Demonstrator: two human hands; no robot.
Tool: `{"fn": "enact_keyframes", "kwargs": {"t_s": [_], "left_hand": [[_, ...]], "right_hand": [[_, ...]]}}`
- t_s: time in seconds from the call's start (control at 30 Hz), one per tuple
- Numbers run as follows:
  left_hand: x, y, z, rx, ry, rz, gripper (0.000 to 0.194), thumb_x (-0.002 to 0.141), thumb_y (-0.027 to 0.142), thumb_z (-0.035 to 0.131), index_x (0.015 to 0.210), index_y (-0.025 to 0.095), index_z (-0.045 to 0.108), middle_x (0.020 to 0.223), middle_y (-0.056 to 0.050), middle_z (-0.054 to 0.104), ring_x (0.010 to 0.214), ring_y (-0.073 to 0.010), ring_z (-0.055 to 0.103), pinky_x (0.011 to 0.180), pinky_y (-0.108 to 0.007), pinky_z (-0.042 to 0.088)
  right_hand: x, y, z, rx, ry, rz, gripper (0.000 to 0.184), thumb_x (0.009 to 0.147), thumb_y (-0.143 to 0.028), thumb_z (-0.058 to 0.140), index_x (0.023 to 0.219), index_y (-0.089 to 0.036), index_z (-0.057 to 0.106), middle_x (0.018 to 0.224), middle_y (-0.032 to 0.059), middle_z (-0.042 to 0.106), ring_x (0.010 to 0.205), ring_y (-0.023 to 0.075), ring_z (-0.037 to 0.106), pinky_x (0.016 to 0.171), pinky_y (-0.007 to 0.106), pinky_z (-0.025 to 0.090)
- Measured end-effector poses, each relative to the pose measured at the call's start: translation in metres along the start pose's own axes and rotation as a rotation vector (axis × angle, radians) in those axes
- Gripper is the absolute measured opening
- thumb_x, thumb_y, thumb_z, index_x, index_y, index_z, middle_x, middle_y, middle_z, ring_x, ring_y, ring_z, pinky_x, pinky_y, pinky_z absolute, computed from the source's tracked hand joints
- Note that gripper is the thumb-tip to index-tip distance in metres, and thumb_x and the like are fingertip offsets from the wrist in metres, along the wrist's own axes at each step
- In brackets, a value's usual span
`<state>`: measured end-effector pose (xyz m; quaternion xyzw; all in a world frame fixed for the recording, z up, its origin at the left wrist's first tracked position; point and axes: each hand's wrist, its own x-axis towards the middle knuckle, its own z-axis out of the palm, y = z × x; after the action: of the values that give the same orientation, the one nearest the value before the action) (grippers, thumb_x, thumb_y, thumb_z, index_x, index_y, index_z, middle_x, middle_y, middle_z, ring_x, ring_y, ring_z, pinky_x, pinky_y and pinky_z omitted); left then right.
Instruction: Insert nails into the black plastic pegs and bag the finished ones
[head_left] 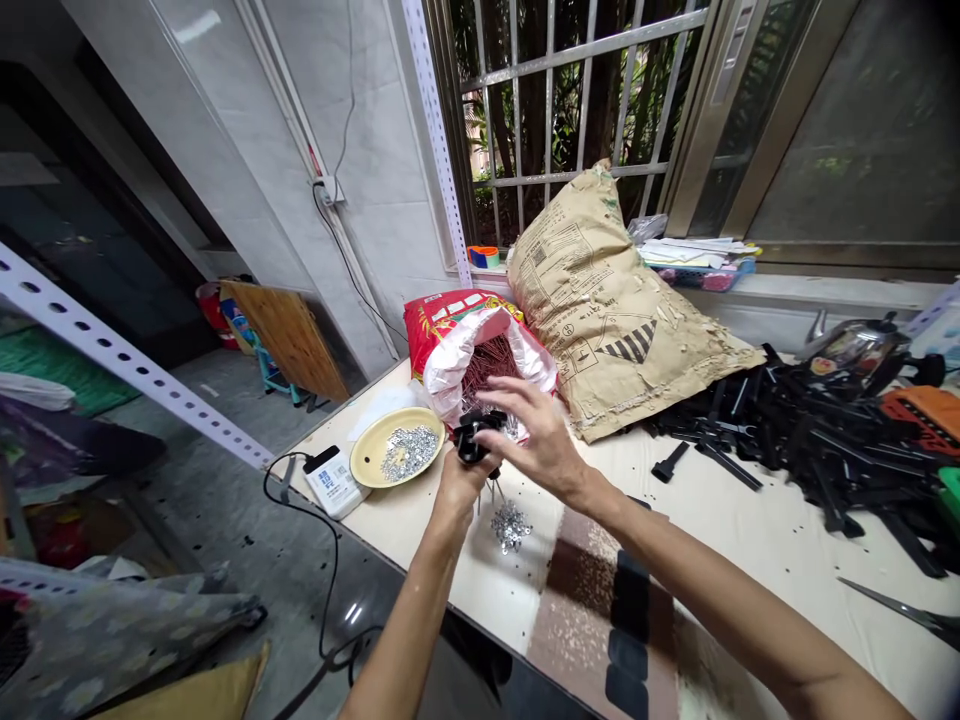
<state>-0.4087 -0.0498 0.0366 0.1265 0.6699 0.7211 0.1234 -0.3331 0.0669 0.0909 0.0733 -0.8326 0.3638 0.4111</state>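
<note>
My left hand (459, 488) is closed around a black plastic part (471, 440), held up over the near side of the table. Thin metal rods (493, 490) point down below it; whether they are fixed to the part I cannot tell. Just to the right, my right hand (541, 438) has its fingers stretched out and apart, the thumb tip close to the part. Under the hands is a small pile of shiny metal pieces (511, 527). Behind them, an open red and white bag (448, 375) holds many thin reddish-brown rods (487, 365).
A yellow plate (367, 440) with small metal pieces and a white box with a cable (335, 485) stand at the left. A large paper sack (592, 310) leans by the window. Black plastic parts (817, 440) and scissors (896, 605) lie at the right.
</note>
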Motion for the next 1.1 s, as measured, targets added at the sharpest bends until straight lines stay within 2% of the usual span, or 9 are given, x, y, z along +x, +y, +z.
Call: {"fn": "enact_keyframes", "kwargs": {"t_s": [0.1,0.27,0.4,0.5,0.6,0.73,0.83,0.97,1.1], "left_hand": [[-0.001,0.004,0.002,-0.034,-0.009,-0.029,0.036,0.053,0.026,0.080,0.082,0.011,0.066,0.067,-0.002,0.064,0.059,-0.0136,0.058,0.058,-0.025,0.048],[-0.007,0.009,0.023,-0.086,-0.135,-0.081,0.045,0.055,0.034,0.081,0.091,0.011,0.067,0.079,-0.007,0.069,0.064,-0.0160,0.063,0.059,-0.027,0.051],[-0.007,0.005,0.042,-0.024,-0.155,-0.125,0.058,0.070,0.053,0.066,0.111,0.012,0.061,0.094,-0.012,0.069,0.074,-0.0222,0.066,0.057,-0.030,0.054],[-0.002,0.003,0.048,0.028,-0.106,-0.056,0.057,0.073,0.055,0.063,0.112,0.013,0.061,0.099,-0.012,0.068,0.091,-0.0247,0.065,0.071,-0.031,0.055],[0.003,0.006,0.050,-0.046,-0.130,-0.104,0.056,0.072,0.050,0.067,0.114,0.014,0.060,0.103,-0.011,0.067,0.101,-0.0241,0.062,0.083,-0.031,0.052],[0.003,0.014,0.055,-0.219,-0.282,-0.327,0.058,0.073,0.047,0.069,0.118,0.012,0.057,0.105,-0.014,0.067,0.097,-0.0239,0.064,0.083,-0.033,0.051],[0.001,0.017,0.062,-0.177,-0.314,-0.325,0.061,0.069,0.045,0.073,0.120,0.016,0.056,0.104,-0.013,0.068,0.092,-0.0235,0.065,0.078,-0.034,0.052],[0.006,0.015,0.068,-0.188,-0.305,-0.291,0.063,0.057,0.039,0.082,0.111,0.014,0.060,0.093,-0.010,0.070,0.083,-0.0215,0.066,0.071,-0.031,0.052],[0.017,0.009,0.072,-0.228,-0.215,-0.232,0.052,0.041,0.024,0.086,0.087,0.010,0.066,0.075,-0.005,0.069,0.069,-0.0170,0.064,0.065,-0.026,0.050]], "right_hand": [[-0.008,0.017,-0.009,0.158,0.100,0.283,0.033,0.085,-0.038,0.057,0.112,-0.019,0.060,0.114,0.0085,0.060,0.106,0.0195,0.054,0.093,0.036,0.041],[-0.031,0.046,0.005,0.693,-0.196,0.851,0.042,0.084,-0.055,0.050,0.096,-0.017,0.062,0.089,0.0046,0.064,0.083,0.0155,0.058,0.073,0.028,0.045],[-0.037,0.048,0.018,1.000,-0.132,1.039,0.038,0.083,-0.051,0.050,0.100,-0.018,0.059,0.075,0.0010,0.059,0.058,0.0113,0.049,0.048,0.021,0.037],[-0.035,0.043,0.018,1.081,-0.037,0.978,0.034,0.075,-0.031,0.057,0.106,-0.019,0.056,0.072,-0.0012,0.058,0.058,0.0109,0.048,0.048,0.020,0.037],[-0.034,0.042,0.016,1.064,0.008,0.810,0.049,0.065,-0.018,0.058,0.113,-0.020,0.053,0.084,-0.0009,0.061,0.072,0.0126,0.055,0.063,0.021,0.044],[-0.037,0.051,0.020,0.813,0.126,0.718,0.051,0.063,-0.019,0.063,0.113,-0.017,0.052,0.096,0.0023,0.062,0.087,0.0163,0.057,0.081,0.029,0.046],[-0.041,0.058,0.024,0.567,0.251,0.722,0.040,0.074,-0.027,0.059,0.112,-0.016,0.051,0.100,0.0056,0.062,0.089,0.0185,0.057,0.082,0.032,0.047],[-0.046,0.054,0.022,0.191,0.075,0.517,0.031,0.086,-0.019,0.041,0.116,-0.015,0.050,0.110,0.0112,0.059,0.101,0.0222,0.053,0.092,0.039,0.041],[-0.051,0.046,0.002,0.034,-0.164,0.284,0.038,0.079,-0.014,0.049,0.116,-0.012,0.052,0.113,0.0121,0.055,0.106,0.0234,0.048,0.096,0.040,0.037]]}}
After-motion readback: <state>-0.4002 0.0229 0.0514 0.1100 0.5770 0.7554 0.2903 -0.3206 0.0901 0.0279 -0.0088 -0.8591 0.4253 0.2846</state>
